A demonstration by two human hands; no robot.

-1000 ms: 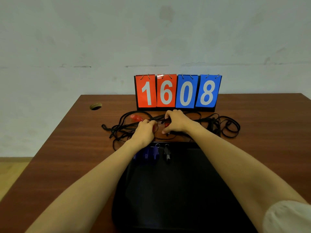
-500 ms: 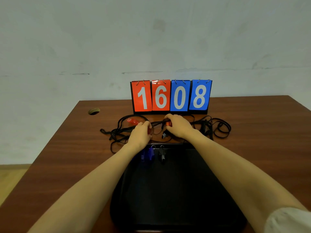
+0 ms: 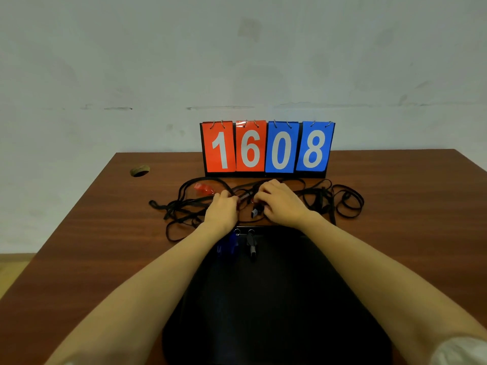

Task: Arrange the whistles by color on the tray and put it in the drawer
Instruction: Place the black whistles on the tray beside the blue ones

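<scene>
Both hands work at the far edge of a black tray [image 3: 290, 325] that lies on the brown wooden counter [image 3: 92, 259], close to the person. The left hand [image 3: 222, 210] has its fingers curled down into a tangle of black lanyards [image 3: 181, 206] and grips the cords. A sliver of red shows at its fingertips, but I cannot tell what it belongs to. The right hand [image 3: 283, 204] sits just beside it, fingers bent and closed over the same cords, and a short stretch of lanyard runs between the two hands.

A black whistle [image 3: 255, 212] lies on the counter just under the right fingers, beyond the tray's rim. A red whistle [image 3: 203, 188] lies among the cord loops, left of and beyond the left hand and apart from it.

On the tray, at its far edge, two blue whistles [image 3: 228, 245] lie side by side, partly hidden by the left wrist. A second black whistle [image 3: 251, 246] lies just to their right. Each has a metal ring at its far end.

More lanyard loops [image 3: 345, 204] spread out to the right of the right hand. Behind the tangle stands a flip scoreboard [image 3: 267, 148] with two red cards and two blue cards that read 1608. A round cable hole [image 3: 139, 171] sits near the counter's far left corner. A white sleeve [image 3: 461, 351] shows at the lower right.
</scene>
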